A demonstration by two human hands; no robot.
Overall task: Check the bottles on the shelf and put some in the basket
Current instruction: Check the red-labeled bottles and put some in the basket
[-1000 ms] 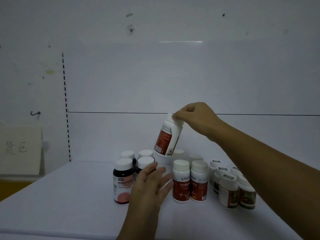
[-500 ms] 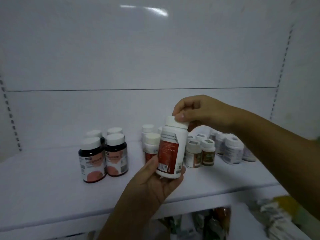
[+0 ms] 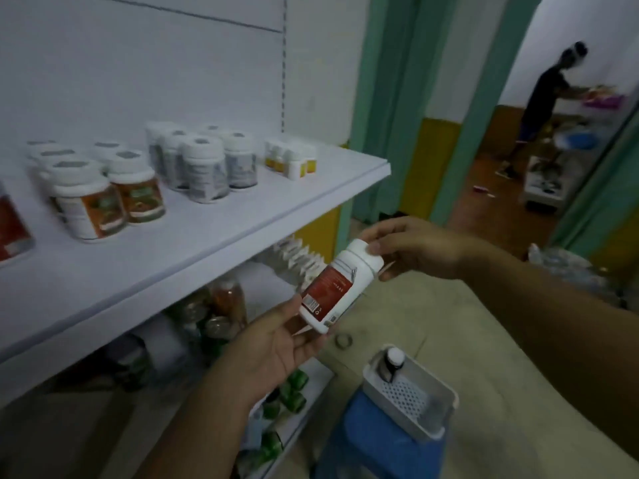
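A white bottle with a red label (image 3: 337,288) is tilted in the air in front of the shelf (image 3: 207,243). My right hand (image 3: 415,248) pinches its white cap. My left hand (image 3: 276,344) cups its base from below with the thumb against the label. Below and to the right stands a white perforated basket (image 3: 415,397) on a blue stool (image 3: 373,440); one dark bottle with a white cap (image 3: 392,364) stands in its far corner. Several white-capped bottles (image 3: 138,188) stand in groups on the shelf.
Lower shelves hold cans, jars and packets (image 3: 221,316). The floor (image 3: 484,340) is beige to the right. Teal door frames (image 3: 390,98) open onto another room, where a person (image 3: 539,105) bends over a table. Clear plastic bottles (image 3: 567,267) lie at the right.
The view has swung right and down, away from the shelf toward the basket. The bottle came off the shelf, and both hands have carried it lower and to the right, tilted.
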